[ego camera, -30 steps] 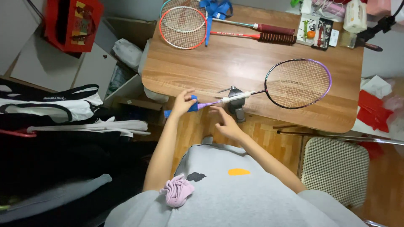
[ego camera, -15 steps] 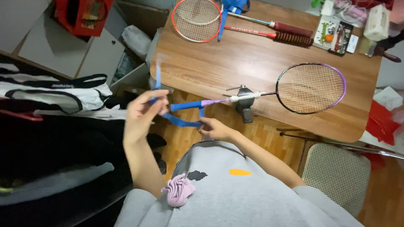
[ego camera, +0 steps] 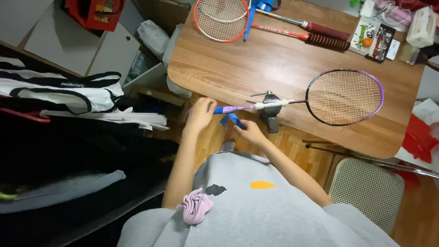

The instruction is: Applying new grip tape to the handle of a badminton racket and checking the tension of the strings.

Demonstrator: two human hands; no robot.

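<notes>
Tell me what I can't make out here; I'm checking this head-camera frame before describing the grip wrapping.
- End of the racket handle: covered by the left hand.
- Blue grip tape: partly hidden under the right hand, so its length is unclear.
- Clamp at the table edge: its jaw contact with the shaft is too small to see.
- Two far rackets: heads cut off by the top edge.

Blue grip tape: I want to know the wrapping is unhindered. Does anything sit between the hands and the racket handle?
Nothing visible does. The left hand touches the handle; the right hand holds the blue grip tape just below it.
</notes>
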